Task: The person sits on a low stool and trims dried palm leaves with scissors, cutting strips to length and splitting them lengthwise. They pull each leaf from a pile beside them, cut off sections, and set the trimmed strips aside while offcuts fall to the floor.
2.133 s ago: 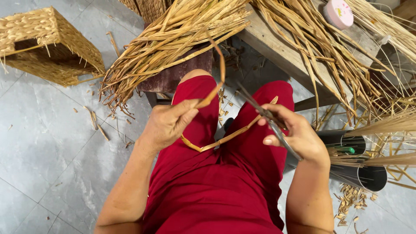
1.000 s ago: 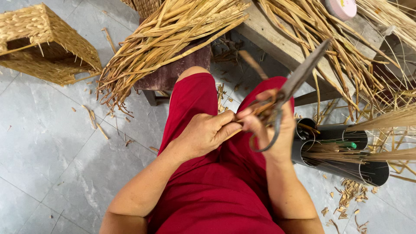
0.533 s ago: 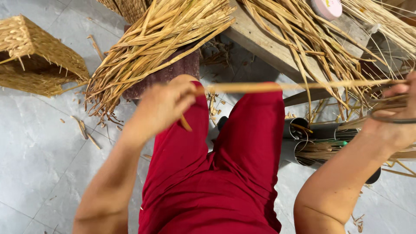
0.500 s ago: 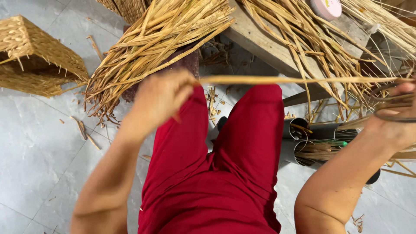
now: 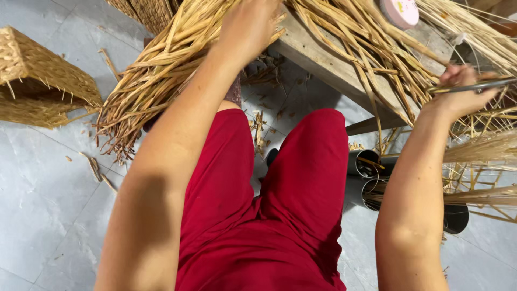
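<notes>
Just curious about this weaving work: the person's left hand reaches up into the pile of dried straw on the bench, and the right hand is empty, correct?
Not quite. The head view shows the right hand is not empty: it holds a pair of metal scissors. The rest stands: the left hand reaches up into the dried straw on the bench.

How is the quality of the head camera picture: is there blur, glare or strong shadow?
In the head view, the light is soft and even, with no glare on the grey floor. The left hand on the straw bundle looks slightly blurred; the right hand holding scissors is sharper. Shadows are faint.
</notes>
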`<state>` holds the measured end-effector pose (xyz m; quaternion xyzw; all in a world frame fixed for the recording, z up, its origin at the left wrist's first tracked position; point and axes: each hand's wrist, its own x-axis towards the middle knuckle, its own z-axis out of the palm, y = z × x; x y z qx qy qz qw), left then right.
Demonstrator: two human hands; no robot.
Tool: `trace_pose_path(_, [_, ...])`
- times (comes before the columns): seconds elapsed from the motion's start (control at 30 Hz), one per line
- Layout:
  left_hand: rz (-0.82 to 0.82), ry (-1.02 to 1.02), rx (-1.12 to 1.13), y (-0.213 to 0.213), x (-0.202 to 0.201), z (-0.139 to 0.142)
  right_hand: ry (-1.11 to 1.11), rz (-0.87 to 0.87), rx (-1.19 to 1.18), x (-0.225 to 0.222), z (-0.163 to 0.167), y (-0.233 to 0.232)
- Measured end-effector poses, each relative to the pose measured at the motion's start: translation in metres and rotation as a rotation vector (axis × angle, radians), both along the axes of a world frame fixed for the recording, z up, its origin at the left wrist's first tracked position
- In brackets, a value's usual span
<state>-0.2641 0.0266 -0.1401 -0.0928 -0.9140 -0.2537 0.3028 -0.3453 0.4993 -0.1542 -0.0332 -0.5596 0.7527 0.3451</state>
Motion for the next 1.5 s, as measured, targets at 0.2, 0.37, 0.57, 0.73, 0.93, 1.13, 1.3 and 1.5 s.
trace_pose_path(0.2, [0.101, -0.66, -0.141, -0.032, 0.054, -0.094, -0.381, -0.209, -0.212, 0.018, -0.033, 0.011])
trace_pose_path(0.37, [0.097, -0.662, -0.185, -0.054, 0.073, -0.115, -0.346, -0.201, -0.102, 0.04, -0.045, 0.014])
trace_pose_path(0.57, [0.151, -0.745, -0.041, -0.057, 0.078, -0.119, -0.237, -0.011, -0.169, 0.093, -0.02, -0.046])
trace_pose_path(0.73, [0.021, -0.521, 0.068, -0.038, 0.084, -0.086, -0.317, 0.197, -0.028, 0.165, -0.001, -0.115])
trace_pose_path(0.93, [-0.29, -0.116, 0.279, 0.039, 0.156, -0.024, -0.19, 0.459, -0.067, 0.222, 0.015, -0.162])
trace_pose_path(1.13, [-0.366, -0.267, 0.386, 0.072, 0.253, 0.013, -0.005, 0.513, -0.129, 0.252, 0.032, -0.174])
trace_pose_path(1.3, [-0.43, -0.519, 0.665, 0.065, 0.309, 0.018, -0.051, 0.573, -0.093, 0.272, 0.037, -0.186])
trace_pose_path(1.5, [-0.322, -0.371, 0.735, 0.049, 0.322, 0.028, -0.08, 0.798, 0.054, 0.301, 0.033, -0.208])
